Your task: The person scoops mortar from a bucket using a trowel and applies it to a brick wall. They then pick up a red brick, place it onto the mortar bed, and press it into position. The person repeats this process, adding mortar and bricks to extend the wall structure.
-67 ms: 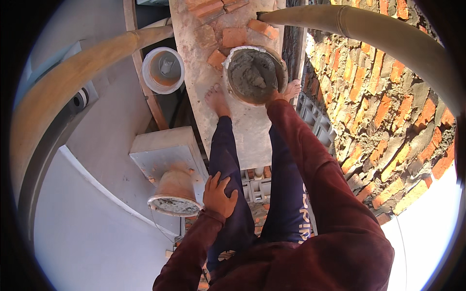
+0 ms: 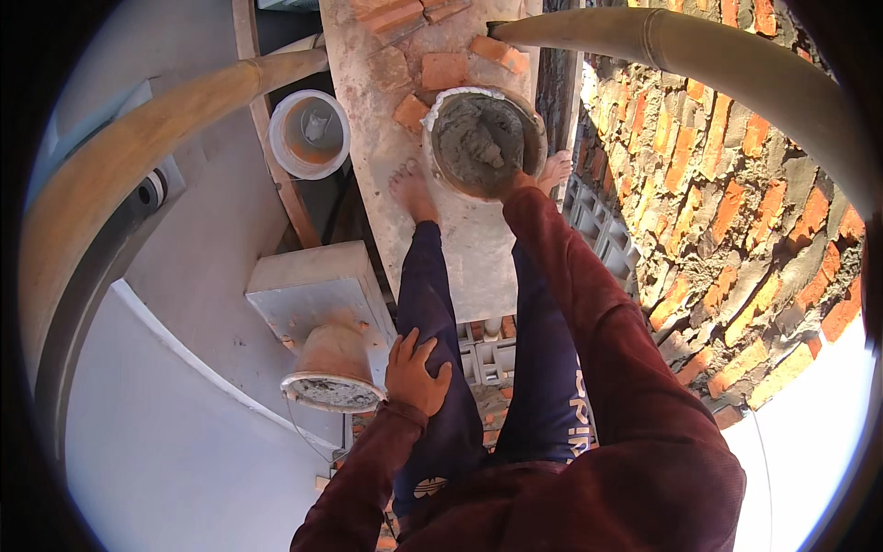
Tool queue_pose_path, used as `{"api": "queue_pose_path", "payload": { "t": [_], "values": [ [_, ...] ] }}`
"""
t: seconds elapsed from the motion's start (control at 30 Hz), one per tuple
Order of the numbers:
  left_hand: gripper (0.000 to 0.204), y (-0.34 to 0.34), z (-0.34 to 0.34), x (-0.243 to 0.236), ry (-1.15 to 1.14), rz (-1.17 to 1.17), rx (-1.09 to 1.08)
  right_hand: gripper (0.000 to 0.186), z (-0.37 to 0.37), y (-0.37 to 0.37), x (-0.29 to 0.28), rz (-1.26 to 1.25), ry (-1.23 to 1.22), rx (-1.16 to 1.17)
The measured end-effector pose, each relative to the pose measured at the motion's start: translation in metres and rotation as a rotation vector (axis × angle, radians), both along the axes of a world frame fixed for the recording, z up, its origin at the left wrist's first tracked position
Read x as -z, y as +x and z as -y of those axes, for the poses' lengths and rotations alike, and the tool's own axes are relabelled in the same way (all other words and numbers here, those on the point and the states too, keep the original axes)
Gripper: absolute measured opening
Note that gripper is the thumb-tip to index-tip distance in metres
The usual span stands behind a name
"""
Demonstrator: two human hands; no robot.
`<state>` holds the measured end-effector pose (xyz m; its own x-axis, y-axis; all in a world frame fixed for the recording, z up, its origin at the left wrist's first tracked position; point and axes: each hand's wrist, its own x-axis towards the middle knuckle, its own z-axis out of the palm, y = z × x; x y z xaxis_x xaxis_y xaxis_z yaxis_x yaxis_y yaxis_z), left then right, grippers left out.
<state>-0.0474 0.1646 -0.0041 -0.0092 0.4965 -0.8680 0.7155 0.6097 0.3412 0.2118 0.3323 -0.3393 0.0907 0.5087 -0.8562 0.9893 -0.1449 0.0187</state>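
A round bucket (image 2: 440, 170) of wet grey mortar (image 2: 474, 138) stands on the board between my bare feet. My right hand (image 2: 517, 185) reaches over its near right rim with the fingers curled down. Whatever it grips is hidden by the hand and the mortar, where a pale lump shows just beyond the fingers. My left hand (image 2: 416, 375) rests on my left leg around the knee, fingers spread, holding nothing.
Loose bricks (image 2: 444, 71) lie at the board's (image 2: 460, 276) far end. A white bucket (image 2: 276, 138) stands left, a mortar-crusted bucket (image 2: 336, 354) lower left. Bamboo poles (image 2: 589, 29) cross both sides. A rough brick wall (image 2: 717, 212) rises right.
My right forearm has shifted very slightly left at the bucket rim. The left hand stays on the leg.
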Motion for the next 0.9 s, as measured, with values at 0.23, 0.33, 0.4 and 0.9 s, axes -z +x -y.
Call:
{"api": "queue_pose_path", "payload": {
  "t": [0.23, 0.33, 0.4, 0.9],
  "values": [
    [0.045, -0.010, 0.005, -0.002, -0.013, 0.005, -0.022, 0.015, 0.005, -0.027, -0.037, -0.481, -0.274, 0.860],
    [0.044, -0.012, -0.003, 0.001, -0.003, 0.029, -0.015, 0.020, 0.002, -0.045, -0.024, -0.563, -0.206, 1.046],
    [0.044, -0.014, 0.000, 0.001, 0.008, 0.033, -0.003, 0.022, 0.004, -0.047, -0.018, -0.636, -0.202, 1.142],
    [0.042, -0.022, 0.000, 0.001, 0.072, 0.027, -0.045, 0.029, 0.032, -0.006, -0.065, -0.836, -0.284, 1.094]
  ]
}}
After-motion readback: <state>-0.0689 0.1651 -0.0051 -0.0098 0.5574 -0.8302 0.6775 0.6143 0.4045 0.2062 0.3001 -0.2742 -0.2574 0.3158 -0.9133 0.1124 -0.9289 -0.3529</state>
